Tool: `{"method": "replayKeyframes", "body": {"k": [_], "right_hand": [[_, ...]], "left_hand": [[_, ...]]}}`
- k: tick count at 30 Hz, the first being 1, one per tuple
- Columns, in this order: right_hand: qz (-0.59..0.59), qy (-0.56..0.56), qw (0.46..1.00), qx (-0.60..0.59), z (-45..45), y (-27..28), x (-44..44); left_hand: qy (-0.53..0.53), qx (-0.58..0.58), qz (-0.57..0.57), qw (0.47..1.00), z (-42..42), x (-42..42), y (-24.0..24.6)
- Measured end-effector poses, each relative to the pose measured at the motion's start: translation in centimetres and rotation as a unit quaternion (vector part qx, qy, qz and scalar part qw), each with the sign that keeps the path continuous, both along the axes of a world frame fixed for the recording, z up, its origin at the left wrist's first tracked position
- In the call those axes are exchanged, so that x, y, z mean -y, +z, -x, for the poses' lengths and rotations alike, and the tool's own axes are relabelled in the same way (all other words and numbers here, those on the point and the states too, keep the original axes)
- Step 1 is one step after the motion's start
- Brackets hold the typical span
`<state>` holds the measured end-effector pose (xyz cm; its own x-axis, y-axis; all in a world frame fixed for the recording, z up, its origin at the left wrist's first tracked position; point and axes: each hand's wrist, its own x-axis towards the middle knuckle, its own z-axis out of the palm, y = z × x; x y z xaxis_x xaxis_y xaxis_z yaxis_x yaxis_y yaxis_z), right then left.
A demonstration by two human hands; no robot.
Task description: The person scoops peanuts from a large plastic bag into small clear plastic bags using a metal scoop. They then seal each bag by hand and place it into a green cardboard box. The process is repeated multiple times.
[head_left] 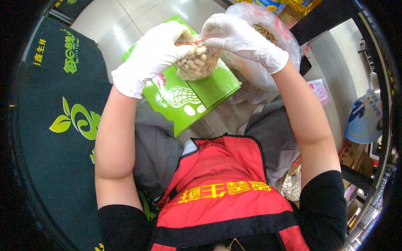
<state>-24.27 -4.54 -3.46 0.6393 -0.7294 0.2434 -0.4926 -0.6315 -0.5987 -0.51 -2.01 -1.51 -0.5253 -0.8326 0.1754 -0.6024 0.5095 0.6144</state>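
A clear zip bag of unshelled peanuts point(198, 64), with a red line along its top, is held between my two white-gloved hands. My left hand point(152, 58) pinches one top corner between thumb and fingers. My right hand point(243, 40) grips the other end of the top edge. Beneath the bag lies a green cardboard box point(216, 91) printed with a white peanut drawing. Just beyond my right hand stands a large translucent plastic sack point(282, 34) with more peanuts point(263, 31) showing at its mouth.
A dark green printed panel point(59, 84) runs along the left. Bottles of yellow oil point(301, 5) stand at the top right, near shelving. A blue printed container point(364, 117) is at the far right. Another bag point(292, 185) with pale contents sits beside my right leg.
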Motion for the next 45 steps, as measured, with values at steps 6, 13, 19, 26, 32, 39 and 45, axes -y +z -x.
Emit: {"method": "replayKeyframes", "body": {"k": [6, 13, 19, 26, 32, 39, 45], "right_hand": [[0.032, -0.026, 0.999, -0.005, -1.0, -0.9, 0.2], [0.047, -0.028, 0.998, -0.010, -1.0, -0.9, 0.4], [0.200, -0.010, 0.979, -0.045, -2.2, -1.1, 0.2], [0.160, -0.006, 0.987, -0.015, -0.8, 0.4, 0.1], [0.095, -0.025, 0.994, -0.041, -0.9, -0.5, 0.0], [0.106, -0.002, 0.994, -0.035, -2.0, -0.6, -0.1], [0.221, -0.035, 0.973, -0.057, -2.1, -0.6, -0.6]], "left_hand": [[0.027, -0.053, 0.033, 0.998, 0.8, -0.4, -1.0], [0.041, -0.024, 0.029, 0.998, 1.4, 0.2, -1.5], [0.050, -0.007, 0.107, 0.993, 1.5, 0.1, -1.6], [0.032, -0.048, -0.007, 0.998, -0.7, 0.1, -0.3], [0.044, -0.003, -0.029, 0.999, -0.6, 0.0, -0.5], [0.049, -0.043, -0.094, 0.993, -0.4, -0.1, -0.6], [0.038, -0.032, -0.088, 0.995, -0.2, 0.4, -0.8]]}}
